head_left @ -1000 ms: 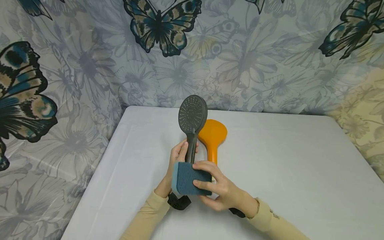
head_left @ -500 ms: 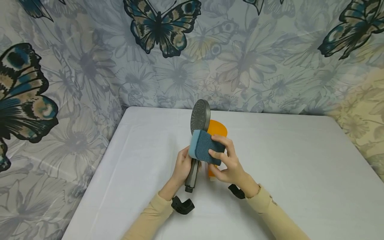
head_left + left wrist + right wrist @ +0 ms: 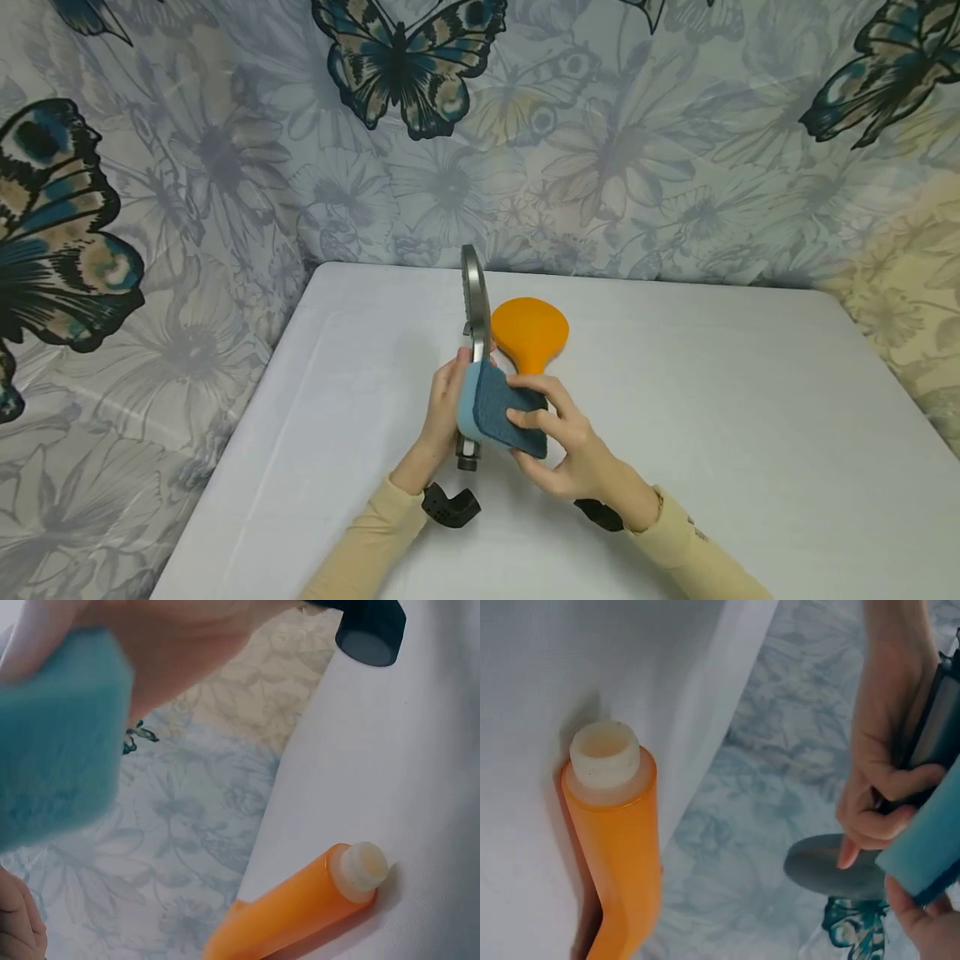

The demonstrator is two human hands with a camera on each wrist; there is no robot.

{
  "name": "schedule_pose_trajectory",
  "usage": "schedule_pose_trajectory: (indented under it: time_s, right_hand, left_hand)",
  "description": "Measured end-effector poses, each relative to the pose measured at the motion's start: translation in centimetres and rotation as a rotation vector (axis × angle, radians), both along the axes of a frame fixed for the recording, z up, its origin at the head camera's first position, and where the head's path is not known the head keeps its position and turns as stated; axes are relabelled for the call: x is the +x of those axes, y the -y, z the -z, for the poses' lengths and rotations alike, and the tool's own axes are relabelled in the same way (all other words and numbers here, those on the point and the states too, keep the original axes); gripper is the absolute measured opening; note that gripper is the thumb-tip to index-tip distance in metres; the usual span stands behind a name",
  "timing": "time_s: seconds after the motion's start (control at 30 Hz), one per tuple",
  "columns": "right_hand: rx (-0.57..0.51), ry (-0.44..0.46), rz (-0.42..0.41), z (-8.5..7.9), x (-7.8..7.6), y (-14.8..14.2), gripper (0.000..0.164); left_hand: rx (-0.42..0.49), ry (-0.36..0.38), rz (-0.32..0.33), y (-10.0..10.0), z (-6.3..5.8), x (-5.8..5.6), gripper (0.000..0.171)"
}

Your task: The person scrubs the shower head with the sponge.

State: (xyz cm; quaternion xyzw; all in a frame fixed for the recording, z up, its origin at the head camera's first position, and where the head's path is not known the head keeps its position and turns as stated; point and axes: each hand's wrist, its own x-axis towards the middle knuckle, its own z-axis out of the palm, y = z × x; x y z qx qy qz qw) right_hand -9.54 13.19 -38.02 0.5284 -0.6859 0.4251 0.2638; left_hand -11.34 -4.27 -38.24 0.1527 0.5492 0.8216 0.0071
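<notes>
My left hand (image 3: 441, 408) grips the handle of a dark grey shower head (image 3: 476, 300), which stands upright above the table with its round head seen almost edge-on. In my right hand (image 3: 573, 442) is a blue sponge (image 3: 506, 408), dark on one face and lighter on the other, pinched between fingers and thumb. The sponge overlaps the shower head's handle in the head view and covers part of it. The right wrist view shows the left fingers (image 3: 885, 787) curled round the handle, with the sponge (image 3: 930, 840) right beside it.
An orange shower head (image 3: 529, 329) with a pale threaded end (image 3: 604, 754) lies on the white table (image 3: 712, 400) beyond my hands. Black wrist-worn devices (image 3: 452, 505) sit under both wrists. A butterfly-patterned cloth (image 3: 450, 192) stands behind the table.
The grey shower head has turned from showing its nozzle face to nearly edge-on. The sponge first rose along the handle, then came back down. Both hands keep their hold.
</notes>
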Motion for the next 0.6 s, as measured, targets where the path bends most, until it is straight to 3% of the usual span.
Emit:
schedule_pose_trajectory:
  time_s: [0.13, 0.23, 0.37, 0.47, 0.6]
  right_hand:
    - [0.052, -0.044, -0.099, -0.1, 0.5, -0.2, 0.021]
    - [0.021, -0.097, -0.118, 0.0, 0.1, 0.0, 0.019]
    - [-0.064, -0.126, -0.040, 0.5, -1.3, 0.5, 0.021]
    - [-0.117, -0.108, 0.057, 0.6, -2.3, 0.8, 0.023]
    - [-0.158, -0.062, 0.186, -0.3, -3.4, 1.2, 0.026]
  left_hand:
    - [0.073, -0.001, 0.079, 0.1, -1.4, 0.4, 0.046]
    - [0.042, -0.023, 0.101, -0.1, -0.9, 0.1, 0.056]
    - [-0.002, -0.085, 0.114, -0.3, 0.5, -0.3, 0.074]
    - [-0.017, -0.118, 0.125, -0.3, 1.0, -0.3, 0.062]
    - [-0.056, -0.089, 0.159, -0.5, 1.1, -0.2, 0.047]
